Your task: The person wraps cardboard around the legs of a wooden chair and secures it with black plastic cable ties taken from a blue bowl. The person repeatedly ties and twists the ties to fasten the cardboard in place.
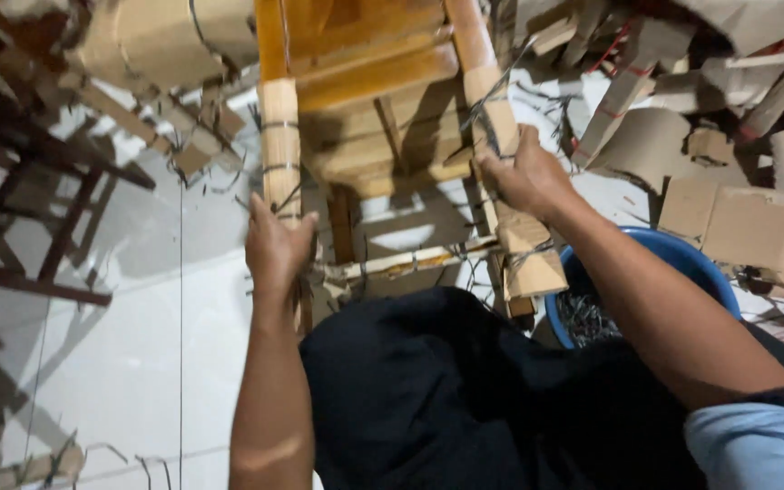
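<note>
Wood everywhere in this one, honey-coloured and varnished. A wooden chair (374,82) lies tipped toward the person, filling the 12 o'clock part of the view, with its two legs running down toward the lap. Both legs are partly wrapped in brown cardboard strips tied on with thin dark wire.

The left hand (276,243) sits at about 9 o'clock from the middle of the frame and is closed around the lower end of the left chair leg (280,145), right where the cardboard wrap stops. The right hand (524,172) is up at roughly 2 o'clock, fingers curled tight over the right chair leg (492,100), clamped on the cardboard and a tangle of wire. So both hands are gripping, one per leg.

A thin crossbar (406,261) runs between the two legs just below the hands, also wrapped and wired.

At 4 o'clock, tucked under the right forearm, there's a blue plastic basin (682,254) with what looks like a heap of dark wire bits inside, hard to tell exactly. Loose cardboard scraps (737,218) pile up from 1 to 3 o'clock. Over at 9 o'clock a dark wooden frame (38,227) stands on the pale tiled floor (138,345). The person's dark trousers fill the 6 o'clock area.
</note>
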